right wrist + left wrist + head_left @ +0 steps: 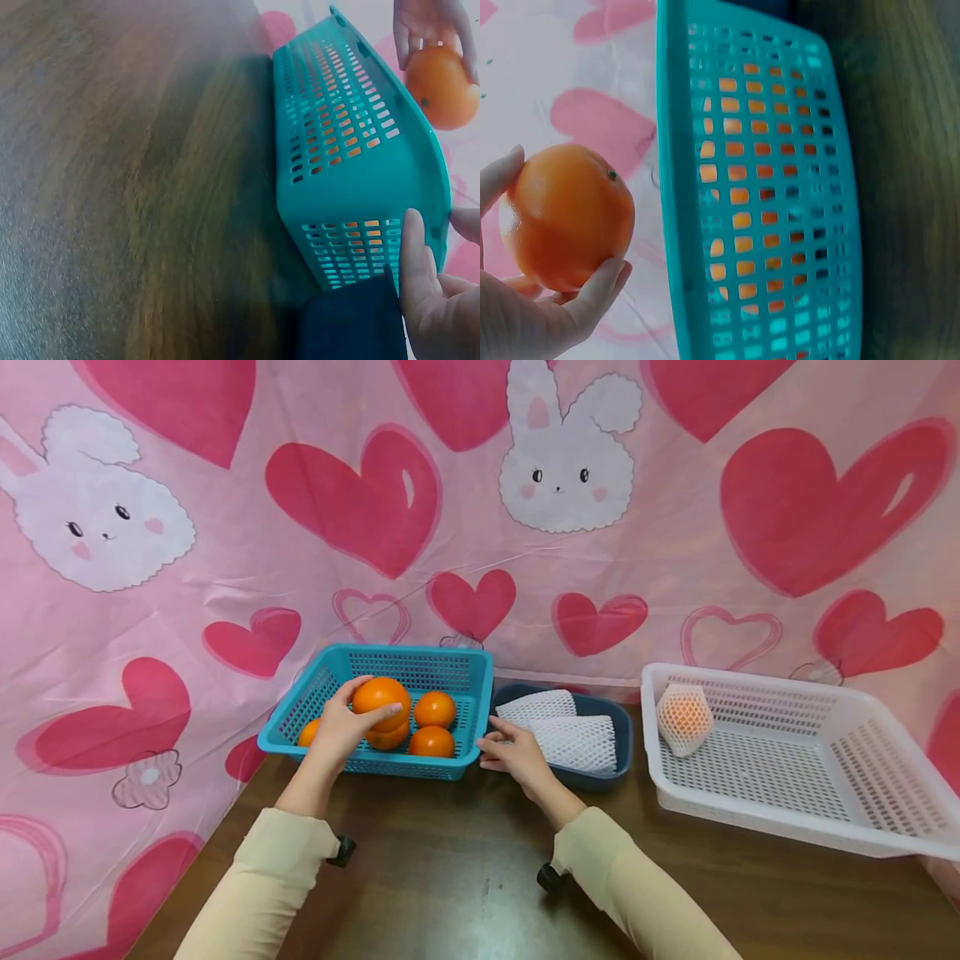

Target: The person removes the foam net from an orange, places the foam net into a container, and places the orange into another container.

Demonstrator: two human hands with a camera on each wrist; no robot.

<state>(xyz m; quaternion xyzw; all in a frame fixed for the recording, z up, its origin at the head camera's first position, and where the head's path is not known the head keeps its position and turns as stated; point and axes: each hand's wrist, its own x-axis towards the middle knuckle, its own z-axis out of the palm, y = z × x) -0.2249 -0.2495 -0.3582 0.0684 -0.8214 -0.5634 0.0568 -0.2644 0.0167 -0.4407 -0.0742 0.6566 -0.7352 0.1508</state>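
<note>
In the head view my left hand [339, 727] holds an orange [381, 700] above the teal basket [375, 763], thumb and fingers around its sides. The left wrist view shows this orange [574, 217] up close, its small green stem mark facing the basket. Several more oranges [435, 709] lie in the basket, one partly hidden by the left hand. My right hand [519, 758] is at the basket's right front corner. In the right wrist view its fingers [412, 255] look fairly straight, beside the wall and rim of the basket [352, 187].
Right of the teal basket, a dark blue tray [624, 735] holds white foam net sleeves [573, 743]. Farther right stands a white basket [750, 820] with one orange in a foam net [685, 718] at its left end. Everything stands on a brown wooden table [480, 877] before a patterned pink cloth [465, 502].
</note>
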